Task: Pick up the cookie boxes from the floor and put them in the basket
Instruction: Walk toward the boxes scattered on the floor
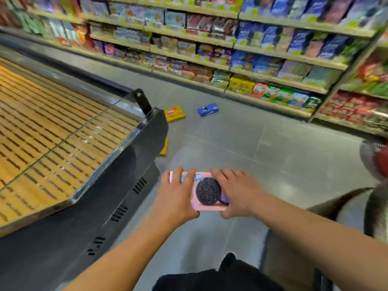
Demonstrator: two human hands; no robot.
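Left hand (175,196) and right hand (237,192) clamp pink Oreo box (204,191) between them, above floor (273,154). Step: carry to basket, not clearly in view. Yellow box (174,113), blue Oreo box (208,110) remain on floor near freezer (117,185) corner.

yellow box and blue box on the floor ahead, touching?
Apart. The head view shows the yellow box and the blue box lying side by side with a clear strip of bare grey floor between them.

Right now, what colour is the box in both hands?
Pink box, dark cookie printed on it; head view.
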